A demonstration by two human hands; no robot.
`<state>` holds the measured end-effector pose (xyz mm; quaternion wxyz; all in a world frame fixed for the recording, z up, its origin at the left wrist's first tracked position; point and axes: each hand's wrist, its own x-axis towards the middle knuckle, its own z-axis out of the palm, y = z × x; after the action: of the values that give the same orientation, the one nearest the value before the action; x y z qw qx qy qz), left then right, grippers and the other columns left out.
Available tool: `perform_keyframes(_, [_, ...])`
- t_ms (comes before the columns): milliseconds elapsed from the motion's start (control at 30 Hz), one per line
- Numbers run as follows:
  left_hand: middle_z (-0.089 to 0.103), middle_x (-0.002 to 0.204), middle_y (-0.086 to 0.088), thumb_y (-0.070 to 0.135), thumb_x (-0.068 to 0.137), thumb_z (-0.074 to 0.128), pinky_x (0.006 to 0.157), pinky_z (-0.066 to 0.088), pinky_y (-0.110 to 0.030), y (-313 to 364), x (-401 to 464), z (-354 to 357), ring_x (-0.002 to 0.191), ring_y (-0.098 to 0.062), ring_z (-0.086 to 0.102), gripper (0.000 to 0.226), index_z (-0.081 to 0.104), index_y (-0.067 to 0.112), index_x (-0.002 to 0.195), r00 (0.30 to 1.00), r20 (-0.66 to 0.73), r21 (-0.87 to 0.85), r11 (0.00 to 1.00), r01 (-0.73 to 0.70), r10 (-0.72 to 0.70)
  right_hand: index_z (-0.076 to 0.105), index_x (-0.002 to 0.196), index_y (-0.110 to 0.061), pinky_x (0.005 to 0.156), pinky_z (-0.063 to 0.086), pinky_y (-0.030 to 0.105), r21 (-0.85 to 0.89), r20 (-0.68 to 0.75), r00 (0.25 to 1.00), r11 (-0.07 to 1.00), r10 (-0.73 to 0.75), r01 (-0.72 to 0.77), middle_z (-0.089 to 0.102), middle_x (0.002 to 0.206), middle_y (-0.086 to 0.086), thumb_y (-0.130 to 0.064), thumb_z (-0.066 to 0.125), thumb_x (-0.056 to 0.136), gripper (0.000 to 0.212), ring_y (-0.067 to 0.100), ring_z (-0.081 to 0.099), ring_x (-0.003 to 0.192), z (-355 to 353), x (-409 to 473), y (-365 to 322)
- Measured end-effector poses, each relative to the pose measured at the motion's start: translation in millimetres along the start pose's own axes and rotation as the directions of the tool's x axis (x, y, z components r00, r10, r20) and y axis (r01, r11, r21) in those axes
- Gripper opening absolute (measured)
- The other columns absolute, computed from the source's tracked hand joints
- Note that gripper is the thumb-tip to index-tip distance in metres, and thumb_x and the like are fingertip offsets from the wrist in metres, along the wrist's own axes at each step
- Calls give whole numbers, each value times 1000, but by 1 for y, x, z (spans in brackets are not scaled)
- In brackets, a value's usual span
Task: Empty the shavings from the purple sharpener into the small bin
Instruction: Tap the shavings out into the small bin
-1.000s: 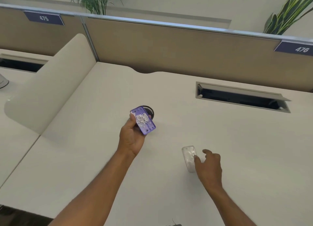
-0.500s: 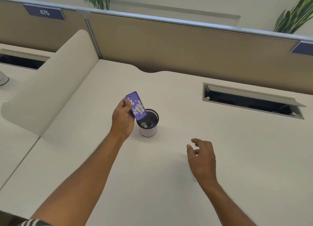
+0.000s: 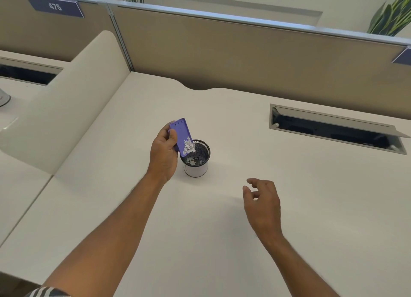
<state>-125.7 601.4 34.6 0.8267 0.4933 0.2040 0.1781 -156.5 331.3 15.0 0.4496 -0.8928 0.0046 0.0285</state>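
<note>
My left hand [image 3: 164, 149] grips the purple sharpener [image 3: 182, 134], tilted steeply with its lower end over the rim of the small bin [image 3: 196, 169]. Pale shavings [image 3: 188, 146] are bunched at the sharpener's lower end, and some lie on the bin's floor. The bin is a small black mesh cup with a white lower wall, standing upright on the cream desk [image 3: 311, 196]. My right hand [image 3: 262, 202] hovers over the desk to the right of the bin, fingers loosely apart, holding nothing. The sharpener's clear cover is hidden from view.
A cable hatch [image 3: 335, 127] is open in the desk at the right. A tan partition [image 3: 244, 54] runs along the back. A curved cream divider [image 3: 66, 100] rises at the left, with the neighbouring desk beyond it.
My left hand has tipped the sharpener steeper over the bin and the shavings have slid to its lower end. My right hand let go of the clear cover and lifted off the desk.
</note>
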Motion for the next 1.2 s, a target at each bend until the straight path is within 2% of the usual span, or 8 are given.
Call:
perform_keyframes(200, [61, 125, -4, 15, 107, 43, 81, 58, -31, -1, -5, 3, 97, -12, 65, 25, 58, 18, 126, 999, 21, 98, 994, -41, 39, 67, 110, -22, 68, 42, 14, 26, 13, 999, 999, -31, 31, 54, 108, -10, -18, 61, 93, 19, -4, 61, 78, 6, 4, -12])
perform_keyframes(333, [62, 124, 1, 14, 106, 44, 85, 57, -32, -2, -7, 5, 101, -9, 63, 26, 59, 22, 125, 997, 43, 163, 984, -66, 60, 68, 110, -19, 66, 44, 10, 70, 34, 992, 991, -120, 117, 56, 106, -7, -13, 62, 93, 19, -1, 61, 80, 11, 12, -26])
perform_keyframes(467, [63, 124, 5, 16, 103, 48, 81, 56, -27, -2, -10, 6, 103, -8, 62, 26, 61, 26, 124, 995, 67, 194, 977, -89, 77, 68, 109, -17, 66, 53, 21, 123, 62, 967, 963, -247, 238, 56, 103, -6, -9, 61, 92, 20, 3, 61, 84, 20, 21, -42])
perform_keyframes(667, [65, 122, 10, 22, 97, 53, 79, 54, -25, -2, -12, 5, 104, -7, 62, 29, 61, 28, 124, 994, 83, 226, 970, -94, 77, 66, 111, -21, 65, 52, 21, 128, 119, 924, 929, -363, 348, 55, 99, -10, -11, 59, 92, 22, 4, 60, 83, 33, 33, -55])
perform_keyframes(767, [66, 122, 16, 21, 98, 53, 83, 53, -23, -2, -15, 6, 110, -5, 61, 31, 60, 27, 127, 989, 121, 258, 959, -117, 88, 65, 114, -21, 70, 55, 28, 108, 163, 911, 924, -380, 366, 57, 99, -8, -12, 57, 93, 25, 5, 59, 82, 38, 39, -60])
perform_keyframes(933, [61, 130, 1, 11, 102, 49, 93, 54, -34, -1, -17, 8, 113, -12, 59, 35, 51, 8, 137, 975, 195, 324, 931, -167, 107, 66, 120, -17, 75, 55, 37, 52, 251, 874, 907, -416, 417, 61, 99, -2, -11, 55, 94, 29, 14, 61, 81, 48, 51, -72])
perform_keyframes(1200, [59, 137, -6, 5, 103, 48, 97, 53, -33, 3, -21, 10, 119, -14, 60, 39, 48, 8, 142, 967, 235, 375, 909, -182, 97, 62, 118, -22, 70, 51, 37, -93, 405, 802, 853, -439, 514, 56, 88, 0, -17, 47, 95, 27, 21, 56, 81, 60, 63, -87])
